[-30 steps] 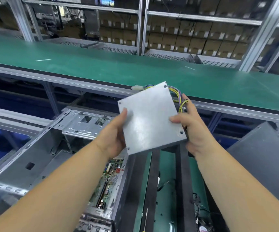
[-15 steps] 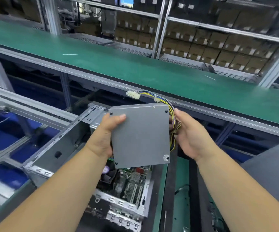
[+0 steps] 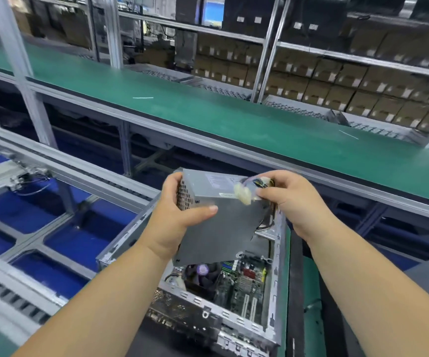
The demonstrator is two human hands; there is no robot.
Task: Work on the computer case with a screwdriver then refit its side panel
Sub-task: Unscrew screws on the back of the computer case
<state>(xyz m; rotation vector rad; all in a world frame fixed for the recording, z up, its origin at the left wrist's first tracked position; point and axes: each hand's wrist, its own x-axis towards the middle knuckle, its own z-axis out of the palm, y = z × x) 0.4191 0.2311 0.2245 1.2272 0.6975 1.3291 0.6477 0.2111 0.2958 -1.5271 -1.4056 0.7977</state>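
Green conveyor runs beyond. Your left hand grips the power supply by its left end, your right hand pinches its cables; the case lies open directly below, long axis near-to-far.

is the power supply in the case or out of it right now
Out. The power supply is held tilted above the open computer case by the left hand and right hand, with the motherboard visible beneath.
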